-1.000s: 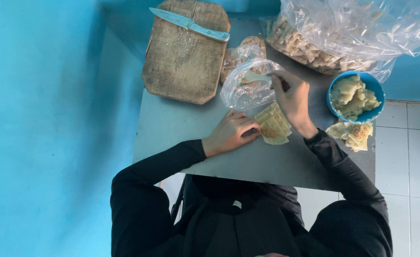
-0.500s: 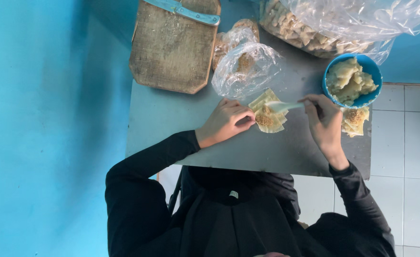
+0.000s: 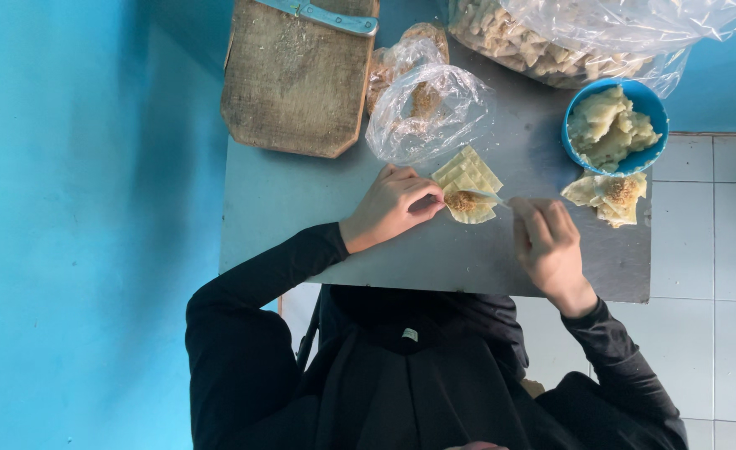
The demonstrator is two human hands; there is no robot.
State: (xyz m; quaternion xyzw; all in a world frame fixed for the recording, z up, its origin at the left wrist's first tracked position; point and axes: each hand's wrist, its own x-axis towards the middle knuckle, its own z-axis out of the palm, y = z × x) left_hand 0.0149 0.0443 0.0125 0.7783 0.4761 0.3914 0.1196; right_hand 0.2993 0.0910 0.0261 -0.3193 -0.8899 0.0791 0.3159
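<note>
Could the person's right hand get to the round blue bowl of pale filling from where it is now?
Probably yes. The right hand holds a small pale utensil over the square wrapper, and the round blue bowl sits just beyond it on the grey table. Only a small pile of filled wrappers lies between, low enough to pass over.

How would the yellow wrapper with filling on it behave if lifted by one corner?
The wrapper looks thin and lies flat on the table, so it would probably droop. The filling sits loose on top and might slide off. Being so thin, it may tear easily where the left hand pins it.
</note>
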